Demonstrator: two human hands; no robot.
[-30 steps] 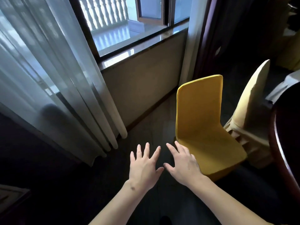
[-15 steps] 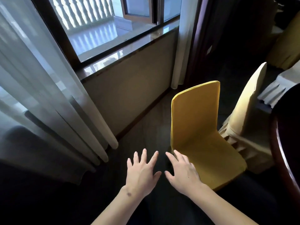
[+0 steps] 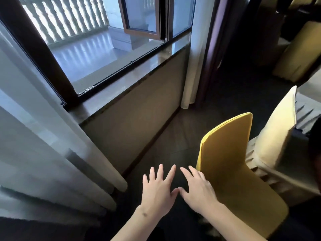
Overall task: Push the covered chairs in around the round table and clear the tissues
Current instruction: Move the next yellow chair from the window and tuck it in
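A yellow covered chair (image 3: 231, 164) stands at the lower right, its seat facing me. Behind it a cream covered chair (image 3: 276, 134) with a pleated skirt sits against the dark table edge (image 3: 315, 153) at the far right. My left hand (image 3: 157, 190) is held out flat with spread fingers over the dark floor, holding nothing. My right hand (image 3: 198, 190) is spread the same way right beside it, thumbs nearly touching, its fingers just at the left front edge of the yellow chair's seat. No tissues are in view.
A window (image 3: 97, 42) with a stone sill (image 3: 125, 87) runs along the left wall. Sheer curtains (image 3: 43, 153) hang at the left, another curtain (image 3: 192, 54) at the window's right. More cream chairs (image 3: 298, 53) stand in the dark upper right.
The view has swung left and up, so the chairs sit further right and lower. Both hands stay spread side by side, drifting slightly closer together.
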